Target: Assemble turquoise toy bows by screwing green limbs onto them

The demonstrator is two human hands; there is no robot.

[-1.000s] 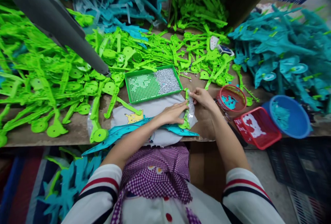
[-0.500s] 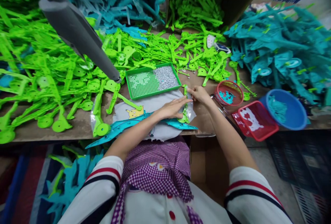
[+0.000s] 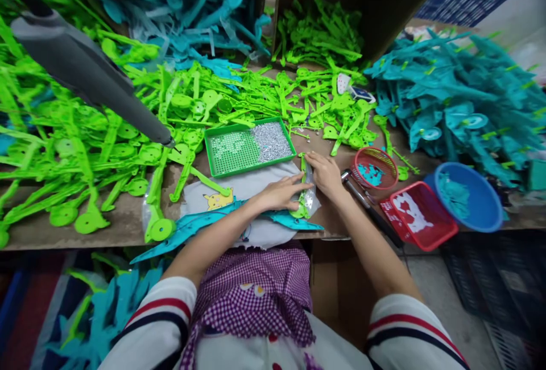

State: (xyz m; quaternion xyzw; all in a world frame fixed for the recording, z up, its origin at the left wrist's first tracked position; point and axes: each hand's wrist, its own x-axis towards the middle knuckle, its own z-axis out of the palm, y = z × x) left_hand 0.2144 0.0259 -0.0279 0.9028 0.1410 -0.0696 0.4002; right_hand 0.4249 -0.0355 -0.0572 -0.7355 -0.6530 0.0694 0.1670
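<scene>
A bright green plastic part [image 3: 302,210] with a round end lies at the table's front, across a turquoise plastic piece [image 3: 200,225]. Clear plastic film [image 3: 311,198] sits along its right side. My left hand [image 3: 279,193] reaches in from the left, its fingers and thumb gripping the green part's middle. My right hand [image 3: 326,175] is closed at the far end of the same part, with the fingertips bent over it. A grey cloth [image 3: 256,179] with a yellow cartoon figure is spread beneath the turquoise piece.
Beyond the hands stands a green tray [image 3: 232,153] of small silvery pieces. To the right are a screwdriver-like black tool [image 3: 379,225], a round red basket [image 3: 386,162], a red basket [image 3: 439,239] and a blue bowl [image 3: 490,205]. A grey powered driver [image 3: 94,68] hangs at left amid green heaps [image 3: 85,159].
My right hand's fingers have shifted slightly at the far end of the green part. My left hand stays on its middle. The view has tilted up a little, and the hanging driver appears farther left.
</scene>
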